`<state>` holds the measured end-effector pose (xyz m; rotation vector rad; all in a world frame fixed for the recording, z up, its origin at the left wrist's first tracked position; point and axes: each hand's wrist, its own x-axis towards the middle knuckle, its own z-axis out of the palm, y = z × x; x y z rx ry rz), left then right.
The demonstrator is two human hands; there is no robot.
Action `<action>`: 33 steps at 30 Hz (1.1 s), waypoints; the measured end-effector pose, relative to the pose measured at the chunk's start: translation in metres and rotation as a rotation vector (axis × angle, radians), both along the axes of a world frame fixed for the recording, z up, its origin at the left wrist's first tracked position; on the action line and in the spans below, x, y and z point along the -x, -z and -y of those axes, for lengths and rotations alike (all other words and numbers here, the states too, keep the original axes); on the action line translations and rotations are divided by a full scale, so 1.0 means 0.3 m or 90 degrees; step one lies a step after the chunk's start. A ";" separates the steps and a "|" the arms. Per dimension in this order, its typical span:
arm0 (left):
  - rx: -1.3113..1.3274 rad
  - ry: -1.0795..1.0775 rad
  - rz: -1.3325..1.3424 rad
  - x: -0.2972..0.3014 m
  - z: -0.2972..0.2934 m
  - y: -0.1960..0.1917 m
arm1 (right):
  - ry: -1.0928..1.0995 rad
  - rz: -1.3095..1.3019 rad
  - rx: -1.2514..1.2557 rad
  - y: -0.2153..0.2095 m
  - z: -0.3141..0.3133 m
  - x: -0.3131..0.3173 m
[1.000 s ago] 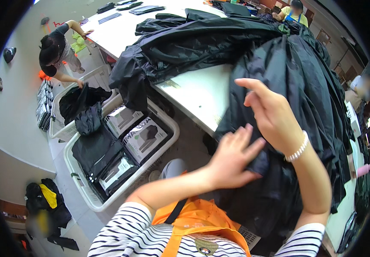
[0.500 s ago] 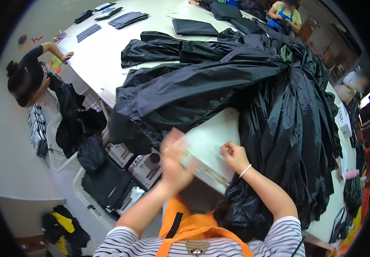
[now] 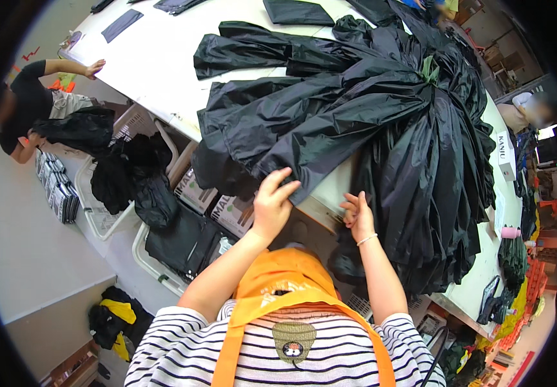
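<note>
I'm looking down over my orange apron at the white table, and the big heap of black garments is spread across it, fanning out and spilling over the near edge on my right. My left hand is up at the table's near edge, fingers spread loose and laid on the lower fold of the nearest black garment, touching but not pinching that I can see. My right hand, bracelet at the wrist, sits just beside it at the table edge, fingers curled against the hanging black fabric; whether they actually grip it I can't tell. Below the table to my left stand white crates with dark packed pieces. Further left another person bends down, one hand on the table corner
</note>
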<state>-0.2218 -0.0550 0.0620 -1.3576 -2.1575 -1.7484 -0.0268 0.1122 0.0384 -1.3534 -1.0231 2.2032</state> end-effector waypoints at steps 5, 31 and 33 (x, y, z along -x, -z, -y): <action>0.116 0.273 0.021 -0.217 0.076 0.007 | -0.027 0.014 -0.189 -0.048 0.165 0.082; 0.108 0.409 0.252 -0.147 0.045 -0.034 | -0.104 0.192 -0.880 -0.404 0.283 -0.151; 0.021 0.446 0.167 -0.157 0.025 -0.062 | -0.191 0.155 -0.777 -0.398 0.342 -0.057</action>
